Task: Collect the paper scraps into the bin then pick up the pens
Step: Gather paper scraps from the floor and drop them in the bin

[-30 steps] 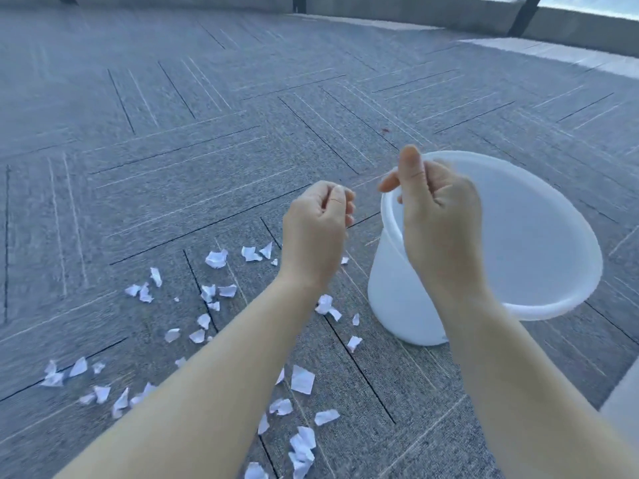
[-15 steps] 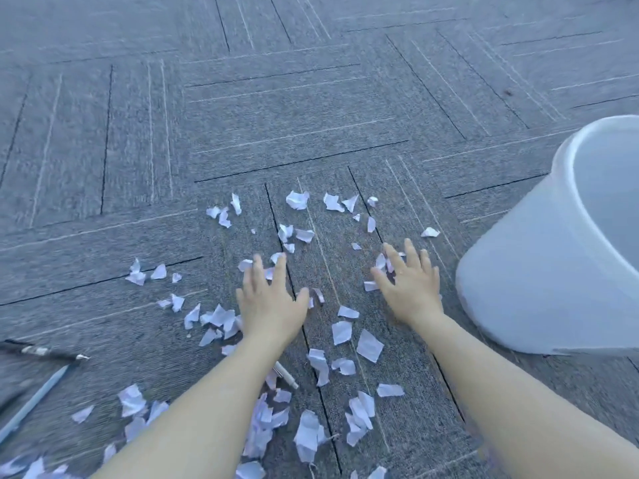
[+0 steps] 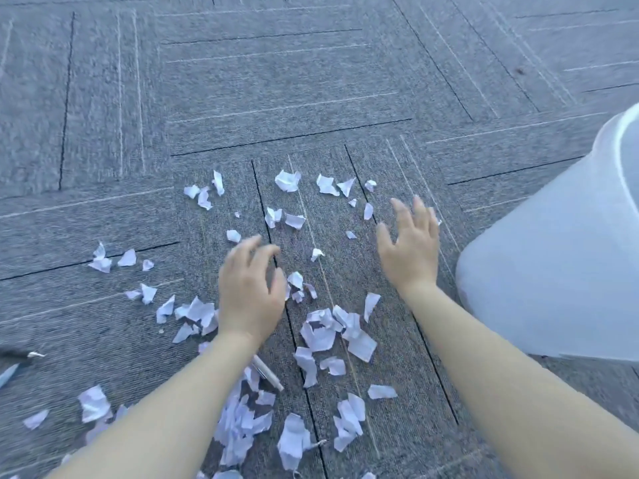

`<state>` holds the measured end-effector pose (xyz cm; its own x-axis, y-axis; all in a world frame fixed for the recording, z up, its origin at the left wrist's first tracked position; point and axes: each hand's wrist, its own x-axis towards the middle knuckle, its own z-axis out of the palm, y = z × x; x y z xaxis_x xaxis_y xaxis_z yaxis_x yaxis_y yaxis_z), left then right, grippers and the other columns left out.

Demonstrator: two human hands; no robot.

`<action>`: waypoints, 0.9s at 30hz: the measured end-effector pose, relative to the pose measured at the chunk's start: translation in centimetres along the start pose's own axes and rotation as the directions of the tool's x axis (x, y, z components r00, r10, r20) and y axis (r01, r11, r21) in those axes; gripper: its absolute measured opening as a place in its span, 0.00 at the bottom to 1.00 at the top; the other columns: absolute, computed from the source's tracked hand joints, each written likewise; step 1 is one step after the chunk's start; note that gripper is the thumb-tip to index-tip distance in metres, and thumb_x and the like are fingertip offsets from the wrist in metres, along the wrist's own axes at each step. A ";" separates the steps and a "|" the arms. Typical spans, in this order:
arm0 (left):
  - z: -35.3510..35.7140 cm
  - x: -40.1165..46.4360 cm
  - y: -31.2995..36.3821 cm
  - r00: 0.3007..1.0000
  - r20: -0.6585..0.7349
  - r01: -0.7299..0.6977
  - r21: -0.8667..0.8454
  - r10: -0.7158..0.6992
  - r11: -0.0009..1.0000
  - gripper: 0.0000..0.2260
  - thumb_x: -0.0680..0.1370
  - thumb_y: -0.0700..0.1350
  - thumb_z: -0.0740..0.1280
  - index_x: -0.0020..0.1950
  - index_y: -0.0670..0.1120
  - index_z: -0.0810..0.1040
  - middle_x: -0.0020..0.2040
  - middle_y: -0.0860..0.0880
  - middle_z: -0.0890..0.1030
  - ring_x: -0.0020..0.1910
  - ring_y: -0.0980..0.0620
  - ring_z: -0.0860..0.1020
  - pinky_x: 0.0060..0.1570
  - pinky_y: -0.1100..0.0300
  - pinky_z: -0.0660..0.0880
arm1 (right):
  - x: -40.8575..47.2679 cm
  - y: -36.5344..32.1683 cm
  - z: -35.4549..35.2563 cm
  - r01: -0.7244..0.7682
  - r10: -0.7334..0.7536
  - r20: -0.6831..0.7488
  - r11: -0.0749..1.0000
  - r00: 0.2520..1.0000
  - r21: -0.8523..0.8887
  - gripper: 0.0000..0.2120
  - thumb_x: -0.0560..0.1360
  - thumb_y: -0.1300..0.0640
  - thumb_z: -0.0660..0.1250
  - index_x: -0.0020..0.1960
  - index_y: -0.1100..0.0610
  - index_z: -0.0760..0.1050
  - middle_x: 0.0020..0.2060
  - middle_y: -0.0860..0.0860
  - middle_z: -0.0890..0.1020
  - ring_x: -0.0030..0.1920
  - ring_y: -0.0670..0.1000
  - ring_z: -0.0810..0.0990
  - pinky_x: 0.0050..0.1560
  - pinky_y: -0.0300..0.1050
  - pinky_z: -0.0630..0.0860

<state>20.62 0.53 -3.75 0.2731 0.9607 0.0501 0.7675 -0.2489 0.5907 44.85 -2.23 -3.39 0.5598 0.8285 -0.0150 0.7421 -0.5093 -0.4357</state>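
Observation:
Several white paper scraps (image 3: 323, 335) lie scattered over the grey carpet, thickest in the middle and near bottom. My left hand (image 3: 250, 288) hovers over the scraps, fingers curled but empty. My right hand (image 3: 409, 248) is spread open just above the carpet, left of the white bin (image 3: 560, 257), which stands at the right edge. A pale pen (image 3: 268, 373) pokes out from under my left forearm. Two more pens (image 3: 14, 363) lie at the far left edge, one dark and one light.
The floor is grey carpet tile (image 3: 276, 81) with dark seams, bare beyond the scraps. The bin fills the right side and blocks the floor behind it.
Both hands dropped from the bin's rim down to the scraps on the carpet. Since half a second ago they have lifted slightly, and the left fingers have curled.

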 end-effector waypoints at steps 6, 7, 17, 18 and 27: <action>-1.5 7.6 -2.3 0.915 0.083 0.382 0.139 -0.395 0.914 0.30 0.76 0.57 0.59 0.76 0.57 0.52 0.79 0.44 0.46 0.77 0.41 0.45 0.74 0.42 0.46 | 4.3 1.1 1.3 -0.128 0.125 0.108 0.992 0.986 0.020 0.27 0.78 0.43 0.58 0.76 0.47 0.60 0.78 0.54 0.56 0.77 0.60 0.48 0.76 0.58 0.49; -1.6 8.1 -2.4 0.921 0.121 0.360 0.098 -0.370 0.928 0.30 0.77 0.56 0.59 0.77 0.57 0.52 0.79 0.45 0.46 0.77 0.42 0.44 0.74 0.42 0.46 | 3.8 0.4 1.5 -0.076 0.066 0.114 0.993 0.991 0.085 0.26 0.78 0.45 0.59 0.75 0.48 0.62 0.77 0.53 0.59 0.77 0.58 0.50 0.76 0.58 0.51; -1.9 10.0 -4.3 0.947 0.027 0.317 0.100 -0.321 0.943 0.30 0.77 0.56 0.60 0.76 0.57 0.51 0.79 0.45 0.46 0.77 0.41 0.45 0.73 0.43 0.46 | 4.8 -4.3 3.2 0.191 -0.212 0.153 0.971 0.965 0.146 0.26 0.77 0.42 0.59 0.74 0.41 0.59 0.78 0.48 0.54 0.78 0.56 0.46 0.74 0.58 0.47; -2.1 11.2 -4.7 0.914 0.060 0.398 0.056 -0.401 0.916 0.33 0.77 0.57 0.60 0.77 0.57 0.47 0.78 0.44 0.42 0.76 0.41 0.42 0.73 0.43 0.45 | 6.2 -4.7 3.4 0.168 -0.189 0.223 0.980 0.956 0.110 0.28 0.77 0.40 0.58 0.75 0.39 0.57 0.79 0.47 0.51 0.78 0.57 0.43 0.75 0.59 0.45; -1.4 12.6 -4.3 0.949 0.295 0.124 -0.018 -0.113 0.992 0.28 0.78 0.38 0.56 0.78 0.46 0.52 0.79 0.49 0.49 0.77 0.51 0.44 0.74 0.47 0.38 | 5.9 -8.1 6.1 0.490 -0.508 0.385 0.858 0.771 0.152 0.28 0.80 0.44 0.58 0.77 0.49 0.57 0.78 0.48 0.57 0.78 0.51 0.46 0.77 0.54 0.45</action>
<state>19.89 13.86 -4.53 0.3432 0.9035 -0.2568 0.7849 -0.1256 0.6068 39.91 8.21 -5.44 -0.0874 0.9868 -0.1364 0.8551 0.0040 -0.5184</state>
